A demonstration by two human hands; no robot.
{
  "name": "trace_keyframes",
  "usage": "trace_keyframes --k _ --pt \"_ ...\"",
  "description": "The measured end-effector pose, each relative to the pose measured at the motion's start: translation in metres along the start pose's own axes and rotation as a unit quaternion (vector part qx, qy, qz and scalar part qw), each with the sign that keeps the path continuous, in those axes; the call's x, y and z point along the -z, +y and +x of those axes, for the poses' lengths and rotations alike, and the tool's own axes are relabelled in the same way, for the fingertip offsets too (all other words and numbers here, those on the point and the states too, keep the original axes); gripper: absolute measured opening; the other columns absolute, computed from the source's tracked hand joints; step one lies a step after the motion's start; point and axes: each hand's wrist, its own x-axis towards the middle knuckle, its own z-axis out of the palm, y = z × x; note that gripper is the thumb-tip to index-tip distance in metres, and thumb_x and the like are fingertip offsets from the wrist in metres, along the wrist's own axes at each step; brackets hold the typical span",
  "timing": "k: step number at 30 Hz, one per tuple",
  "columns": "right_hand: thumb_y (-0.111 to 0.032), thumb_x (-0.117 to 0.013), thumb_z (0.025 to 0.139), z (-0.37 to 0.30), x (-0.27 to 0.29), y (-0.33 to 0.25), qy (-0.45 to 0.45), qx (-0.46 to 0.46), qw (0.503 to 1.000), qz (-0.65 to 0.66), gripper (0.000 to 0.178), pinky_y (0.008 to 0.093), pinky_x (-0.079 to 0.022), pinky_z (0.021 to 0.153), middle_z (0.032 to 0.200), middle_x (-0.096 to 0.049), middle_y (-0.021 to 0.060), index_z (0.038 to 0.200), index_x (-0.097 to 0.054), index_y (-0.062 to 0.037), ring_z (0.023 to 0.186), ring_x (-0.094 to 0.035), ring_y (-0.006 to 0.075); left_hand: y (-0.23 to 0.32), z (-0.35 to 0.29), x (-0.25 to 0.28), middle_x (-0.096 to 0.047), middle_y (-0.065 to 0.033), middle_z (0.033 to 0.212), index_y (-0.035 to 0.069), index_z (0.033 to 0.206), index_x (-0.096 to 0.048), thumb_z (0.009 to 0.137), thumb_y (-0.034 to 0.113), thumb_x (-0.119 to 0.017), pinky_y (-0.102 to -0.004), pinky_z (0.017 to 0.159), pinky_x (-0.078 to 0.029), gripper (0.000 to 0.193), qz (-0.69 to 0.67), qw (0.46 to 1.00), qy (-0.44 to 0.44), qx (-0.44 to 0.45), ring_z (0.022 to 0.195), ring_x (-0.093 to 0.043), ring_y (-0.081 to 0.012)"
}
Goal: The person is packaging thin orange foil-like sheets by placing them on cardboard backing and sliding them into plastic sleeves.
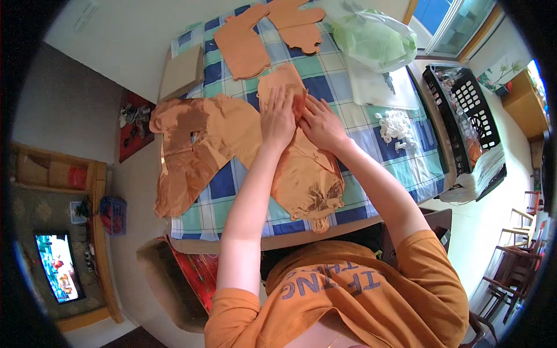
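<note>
Two hands, left and right, press flat, unclenched, on the orange foil balloon beneath them.

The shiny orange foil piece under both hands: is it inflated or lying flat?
Flat. The orange foil piece lies spread and wrinkled on the checked tablecloth, with the left hand and right hand pressing its upper end.

Foil balloon middle hidden under both hands; crate contents unclear.

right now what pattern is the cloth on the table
Blue, green and white checks on the tablecloth, clearest in the head view.
</note>
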Motion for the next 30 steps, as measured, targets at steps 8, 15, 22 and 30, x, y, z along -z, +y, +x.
trace_keyframes --k 8,15,22,30 --pt "-0.025 -0.052 0.092 0.001 0.002 -0.002 0.005 -0.001 1.0 0.015 0.036 0.0487 -0.034 0.108 0.138 -0.048 0.0152 0.122 -0.056 -0.0053 0.132 -0.041 0.0322 -0.005 0.002 0.009 -0.042 -0.0007 0.147 0.015 0.139 -0.046 0.096 0.026 -0.045 -0.0669 0.109 -0.014 0.044 0.085 0.982 -0.169 0.001 0.136 -0.037 -0.025" --pt "-0.026 -0.05 0.093 0.003 0.009 -0.007 -0.015 -0.022 0.999 0.034 0.048 0.05 -0.033 0.108 0.137 -0.048 0.0163 0.139 -0.043 -0.0133 0.131 -0.042 0.0324 0.002 -0.003 0.005 -0.04 -0.0014 0.148 0.014 0.138 -0.047 0.097 0.03 -0.043 -0.0678 0.108 -0.015 0.044 0.086 0.987 -0.131 0.025 0.138 -0.033 -0.0279" --pt "-0.025 -0.051 0.093 0.002 0.014 -0.007 -0.021 -0.009 1.0 0.02 0.047 0.0513 -0.034 0.107 0.139 -0.047 0.0145 0.139 -0.044 -0.0165 0.132 -0.041 0.0328 0.0 -0.005 0.003 -0.04 -0.0077 0.147 0.008 0.137 -0.046 0.097 0.029 -0.043 -0.0671 0.107 -0.018 0.045 0.095 0.984 -0.145 0.027 0.138 -0.031 -0.029" --pt "-0.024 -0.053 0.092 -0.004 0.004 0.004 -0.007 -0.007 1.0 0.02 0.036 0.0508 -0.034 0.107 0.14 -0.047 0.014 0.126 -0.054 -0.0122 0.132 -0.041 0.032 -0.021 -0.029 0.03 -0.041 -0.0218 0.142 0.0 0.136 -0.043 0.093 0.018 -0.05 -0.049 0.106 -0.032 0.047 -0.038 0.985 -0.053 0.159 0.129 -0.04 -0.0365"
